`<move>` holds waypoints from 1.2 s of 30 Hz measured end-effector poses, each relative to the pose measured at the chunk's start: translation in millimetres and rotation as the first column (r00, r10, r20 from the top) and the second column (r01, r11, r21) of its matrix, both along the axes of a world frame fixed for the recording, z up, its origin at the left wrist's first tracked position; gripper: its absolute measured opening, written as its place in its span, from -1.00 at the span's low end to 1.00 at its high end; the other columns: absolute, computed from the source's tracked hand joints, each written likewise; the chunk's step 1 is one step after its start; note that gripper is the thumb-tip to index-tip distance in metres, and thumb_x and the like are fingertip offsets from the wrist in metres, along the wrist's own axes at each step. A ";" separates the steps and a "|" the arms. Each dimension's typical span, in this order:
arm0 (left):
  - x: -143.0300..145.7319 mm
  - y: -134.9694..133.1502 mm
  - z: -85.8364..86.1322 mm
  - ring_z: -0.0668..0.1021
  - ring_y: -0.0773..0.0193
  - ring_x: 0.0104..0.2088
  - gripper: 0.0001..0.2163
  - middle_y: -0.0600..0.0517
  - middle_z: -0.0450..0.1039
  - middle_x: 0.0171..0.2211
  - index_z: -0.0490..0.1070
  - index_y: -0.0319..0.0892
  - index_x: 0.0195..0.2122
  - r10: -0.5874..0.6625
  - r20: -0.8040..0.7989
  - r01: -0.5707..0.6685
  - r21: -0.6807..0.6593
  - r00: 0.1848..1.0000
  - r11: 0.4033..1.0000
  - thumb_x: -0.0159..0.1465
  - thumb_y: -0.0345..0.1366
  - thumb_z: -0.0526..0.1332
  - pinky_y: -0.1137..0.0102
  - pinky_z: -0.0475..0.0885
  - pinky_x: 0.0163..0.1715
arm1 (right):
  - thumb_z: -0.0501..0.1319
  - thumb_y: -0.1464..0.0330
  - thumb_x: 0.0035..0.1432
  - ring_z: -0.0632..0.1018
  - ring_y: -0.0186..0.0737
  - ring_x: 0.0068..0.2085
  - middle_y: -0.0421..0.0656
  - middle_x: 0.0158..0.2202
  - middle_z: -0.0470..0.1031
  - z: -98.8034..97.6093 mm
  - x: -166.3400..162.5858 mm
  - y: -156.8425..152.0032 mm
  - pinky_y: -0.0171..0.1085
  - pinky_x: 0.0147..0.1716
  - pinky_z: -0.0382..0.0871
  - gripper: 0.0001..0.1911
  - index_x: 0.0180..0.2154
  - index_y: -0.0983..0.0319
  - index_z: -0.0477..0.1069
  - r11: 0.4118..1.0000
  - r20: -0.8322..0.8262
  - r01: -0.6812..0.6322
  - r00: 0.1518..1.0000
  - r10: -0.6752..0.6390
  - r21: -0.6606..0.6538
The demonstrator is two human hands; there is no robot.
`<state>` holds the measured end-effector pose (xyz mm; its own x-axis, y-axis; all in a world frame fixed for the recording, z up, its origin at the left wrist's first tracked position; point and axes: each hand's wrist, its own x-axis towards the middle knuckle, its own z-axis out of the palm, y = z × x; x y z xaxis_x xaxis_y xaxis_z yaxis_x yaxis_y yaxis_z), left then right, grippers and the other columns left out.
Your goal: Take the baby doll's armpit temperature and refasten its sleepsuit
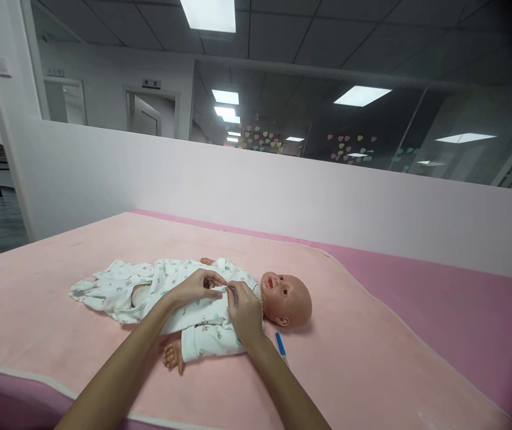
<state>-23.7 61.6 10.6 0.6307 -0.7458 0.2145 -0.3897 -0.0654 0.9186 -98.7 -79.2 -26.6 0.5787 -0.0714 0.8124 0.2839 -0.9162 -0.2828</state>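
Lying on its back across a pale pink fabric-covered padded surface (pixel 372 358) in the head view: one bald plastic baby doll (pixel 285 297), head toward 3 o'clock, legs toward 9 o'clock. It wears a white cotton romper printed with small coloured motifs (pixel 170 280), whose loose leg ends trail flat at 9 o'clock. One bare doll hand (pixel 174 355) sticks out of a cuffed sleeve at 6 o'clock of the torso.

Left hand (pixel 197 288): entering from 7 o'clock, resting on the doll's chest, fingertips pinched together on the romper's front edge just below the collar. Right hand (pixel 244 313): entering from 5 o'clock, lying over the doll's near shoulder, thumb and forefinger closed on the same front edge, touching the left fingertips. What fastener sits there is too small to tell.

Blue pen-like stick (pixel 281 347): lying on the surface at 5 o'clock of the doll's head, just beside the right wrist.

White partition wall (pixel 282 185): standing at 12 o'clock behind the surface, with dark glass panes (pixel 372 119) above.
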 end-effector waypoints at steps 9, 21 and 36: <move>1.5 1.7 0.8 0.39 0.32 -0.38 -0.77 -0.01 0.44 -0.40 0.48 -0.24 -0.29 -0.050 -0.043 0.049 -0.024 0.998 0.999 0.04 -0.25 0.22 0.44 0.26 -0.35 | -0.06 0.47 0.17 0.42 -0.32 -0.43 -0.19 -0.46 0.42 -0.5 -0.1 0.4 -0.37 -0.48 0.18 -0.75 -0.38 0.22 0.37 1.000 -0.009 0.022 1.000 -0.022 0.003; -2.0 1.9 3.3 0.37 0.33 -0.35 -0.83 0.04 0.37 -0.41 0.42 -0.24 -0.35 -0.063 -0.162 0.059 -0.029 0.985 0.998 0.03 -0.30 0.21 0.45 0.25 -0.32 | -0.04 0.43 0.17 0.40 -0.33 -0.43 -0.18 -0.47 0.39 4.7 -4.4 1.5 -0.37 -0.46 0.18 -0.79 -0.38 0.23 0.35 1.000 -0.009 -0.021 1.000 0.021 0.011; 0.5 -0.6 -3.2 0.39 0.37 -0.39 -0.83 0.07 0.34 -0.45 0.34 -0.23 -0.40 -0.041 -0.252 -0.004 -0.177 0.967 0.984 0.03 -0.25 0.22 0.49 0.24 -0.36 | 0.03 0.39 0.14 0.43 -0.32 -0.32 -0.19 -0.37 0.44 5.6 -4.4 -0.6 -0.38 -0.38 0.23 -0.84 -0.26 0.20 0.35 0.996 -0.068 -0.068 0.996 0.064 -0.058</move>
